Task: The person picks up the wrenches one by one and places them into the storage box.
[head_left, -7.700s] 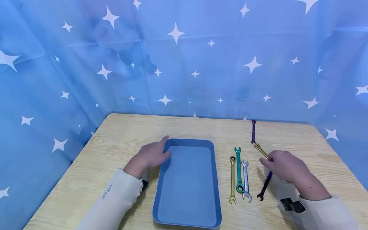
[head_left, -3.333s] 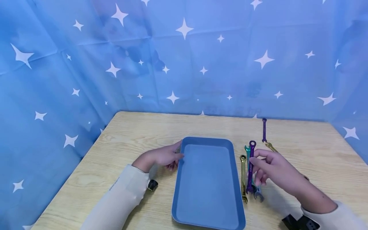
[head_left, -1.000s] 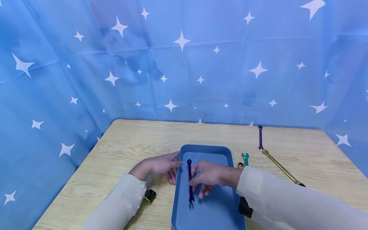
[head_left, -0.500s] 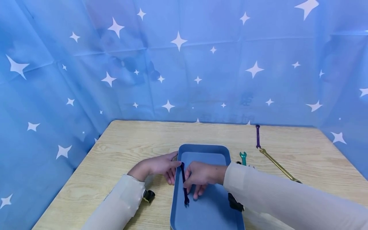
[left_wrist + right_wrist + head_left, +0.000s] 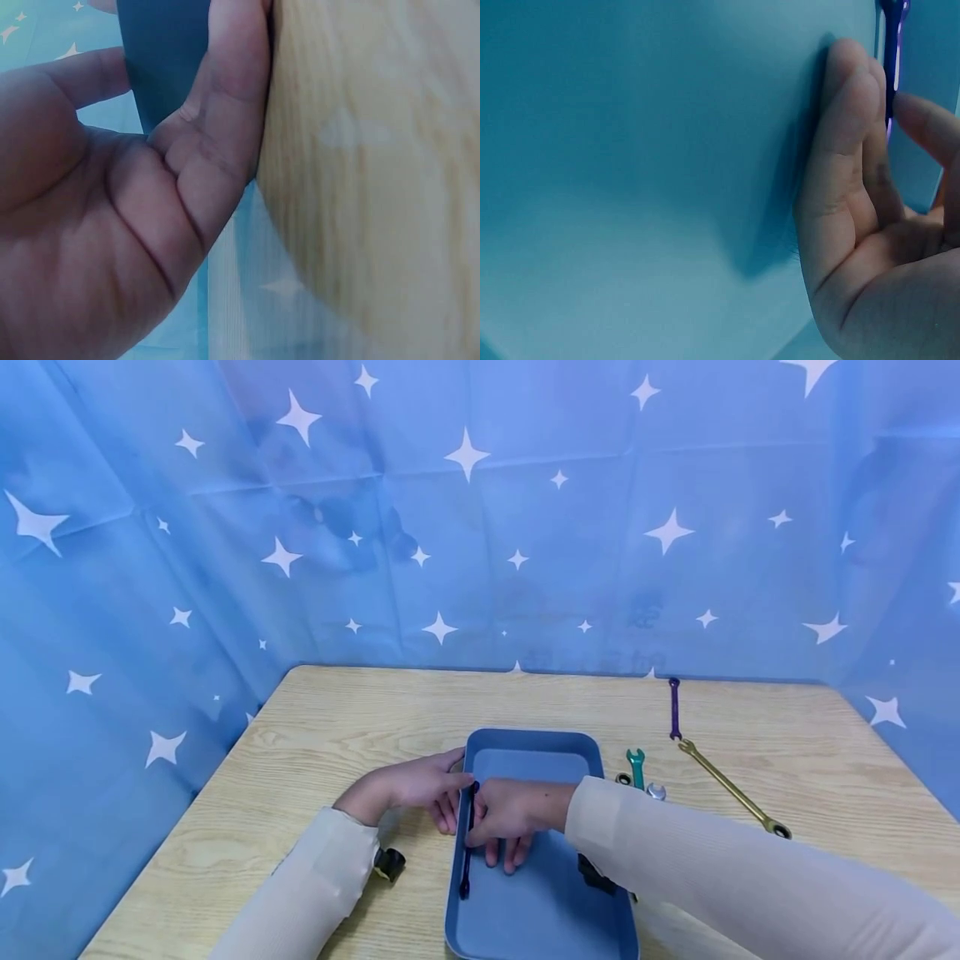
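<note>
partly hidden: purple wrench (image 5: 892, 69) in right hand (image 5: 510, 811)

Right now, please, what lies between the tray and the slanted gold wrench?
Head view: a green wrench, a silver wrench and a ring end, partly hidden by the right sleeve.

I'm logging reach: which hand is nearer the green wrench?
Right. The right hand is in the blue tray, left of the green wrench; the left hand is farther left, at the tray's left rim.

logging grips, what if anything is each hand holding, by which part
The right hand pinches a dark purple metal wrench mid-shaft; the left hand holds the blue rectangular tray by its left rim.
</note>
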`<state>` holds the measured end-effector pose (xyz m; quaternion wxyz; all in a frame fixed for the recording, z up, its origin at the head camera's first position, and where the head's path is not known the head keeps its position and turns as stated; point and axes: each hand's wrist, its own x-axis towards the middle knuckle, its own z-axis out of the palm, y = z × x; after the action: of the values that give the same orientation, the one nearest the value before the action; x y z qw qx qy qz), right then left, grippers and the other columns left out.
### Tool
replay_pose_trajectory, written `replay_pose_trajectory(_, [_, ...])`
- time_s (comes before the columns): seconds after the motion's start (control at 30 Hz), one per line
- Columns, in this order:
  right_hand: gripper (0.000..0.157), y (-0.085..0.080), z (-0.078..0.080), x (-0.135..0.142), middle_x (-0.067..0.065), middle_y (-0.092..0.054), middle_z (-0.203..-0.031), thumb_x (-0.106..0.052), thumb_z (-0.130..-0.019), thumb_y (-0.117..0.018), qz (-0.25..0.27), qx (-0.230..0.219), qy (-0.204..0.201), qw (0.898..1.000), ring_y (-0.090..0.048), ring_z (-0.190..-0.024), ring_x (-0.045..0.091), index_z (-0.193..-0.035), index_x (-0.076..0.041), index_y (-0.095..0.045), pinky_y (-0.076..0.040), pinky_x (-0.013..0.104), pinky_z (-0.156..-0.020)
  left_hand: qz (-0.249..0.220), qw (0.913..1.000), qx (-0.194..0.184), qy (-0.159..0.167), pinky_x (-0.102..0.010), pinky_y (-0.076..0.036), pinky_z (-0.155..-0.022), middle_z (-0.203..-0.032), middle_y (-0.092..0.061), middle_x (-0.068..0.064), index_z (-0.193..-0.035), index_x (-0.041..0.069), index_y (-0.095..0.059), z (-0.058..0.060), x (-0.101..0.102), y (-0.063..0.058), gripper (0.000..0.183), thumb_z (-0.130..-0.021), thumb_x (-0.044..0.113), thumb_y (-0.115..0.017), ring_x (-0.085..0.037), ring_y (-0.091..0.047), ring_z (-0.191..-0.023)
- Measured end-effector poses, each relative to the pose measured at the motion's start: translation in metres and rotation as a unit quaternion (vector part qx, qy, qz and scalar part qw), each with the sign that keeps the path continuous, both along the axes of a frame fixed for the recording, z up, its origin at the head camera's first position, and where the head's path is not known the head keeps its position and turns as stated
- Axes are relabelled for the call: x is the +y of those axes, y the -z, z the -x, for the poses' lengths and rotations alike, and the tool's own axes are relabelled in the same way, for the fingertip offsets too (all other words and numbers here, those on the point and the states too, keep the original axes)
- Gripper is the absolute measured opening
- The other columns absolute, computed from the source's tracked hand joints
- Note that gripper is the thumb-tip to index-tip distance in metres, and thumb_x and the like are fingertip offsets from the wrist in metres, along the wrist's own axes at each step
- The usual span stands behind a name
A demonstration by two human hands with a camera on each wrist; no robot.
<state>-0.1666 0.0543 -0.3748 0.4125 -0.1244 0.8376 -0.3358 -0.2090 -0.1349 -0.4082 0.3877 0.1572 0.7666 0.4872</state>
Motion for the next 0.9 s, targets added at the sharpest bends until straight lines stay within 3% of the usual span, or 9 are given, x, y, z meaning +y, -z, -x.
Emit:
replay_pose_trajectory(0.2, [0.021, -0.002, 0.002, 0.000, 0.013, -0.072, -0.070, -0.025, -0.094, -0.071, -0.031, 0.016, -0.020, 0.999, -0.072, -0.056, 0.025, -0.088, -0.007, -0.061, -0.061, 0.033, -0.050, 0.000, 1.0000, -0.005, 0.001, -0.038, -0.063, -0.064, -0.071, -0.069, -0.014, -0.161, 0.012, 0.006, 0.000, 0.001, 0.000, 0.074, -0.108, 0.027, -0.043, -0.020, -0.069, -0.062])
replay_pose_trajectory(0.53, [0.024, -0.002, -0.002, -0.003, 0.011, -0.071, -0.065, -0.021, -0.095, -0.070, -0.061, 0.051, -0.028, 0.996, -0.072, -0.056, 0.026, -0.077, -0.006, -0.068, -0.062, 0.035, -0.051, 0.000, 1.0000, -0.007, 0.004, -0.039, -0.064, -0.064, -0.071, -0.070, -0.016, -0.162, 0.014, 0.004, -0.001, 0.002, -0.002, 0.072, -0.108, 0.026, -0.043, -0.021, -0.069, -0.061])
replay_pose_trajectory(0.9, [0.021, -0.011, 0.000, 0.003, 0.010, -0.069, -0.067, -0.020, -0.097, -0.067, -0.051, 0.074, -0.036, 0.995, -0.071, -0.055, 0.026, -0.080, -0.008, -0.063, -0.062, 0.035, -0.051, -0.002, 1.0000, -0.005, 0.008, -0.037, -0.064, -0.063, -0.072, -0.070, -0.015, -0.161, 0.012, 0.005, 0.000, 0.002, -0.001, 0.073, -0.108, 0.028, -0.043, -0.020, -0.069, -0.061])
